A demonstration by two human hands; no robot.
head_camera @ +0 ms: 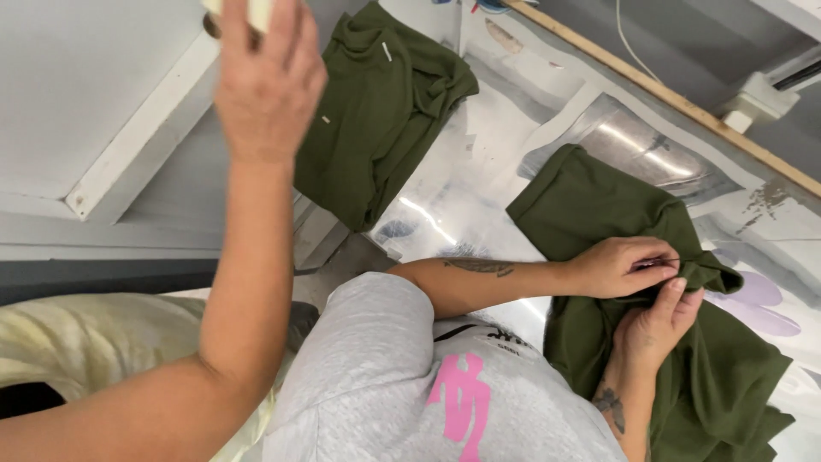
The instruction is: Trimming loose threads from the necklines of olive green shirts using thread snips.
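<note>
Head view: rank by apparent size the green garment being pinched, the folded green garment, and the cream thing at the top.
1. Pinched green garment, largest.
2. Folded green garment, smaller, though it lies farther away, so unsure.
3. Cream thing, smallest, but mostly cut off by the frame.

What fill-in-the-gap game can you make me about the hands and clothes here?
1. The raised left hand grips a pale object at the ___ edge of the picture.
2. A co-worker's hands pinch a garment coloured dark ___.
3. The print on the co-worker's grey top is ___.
4. Counting the folded garment farther off, ___ such garments lie on the shiny table.

Missing words: top; green; pink; two.
</note>
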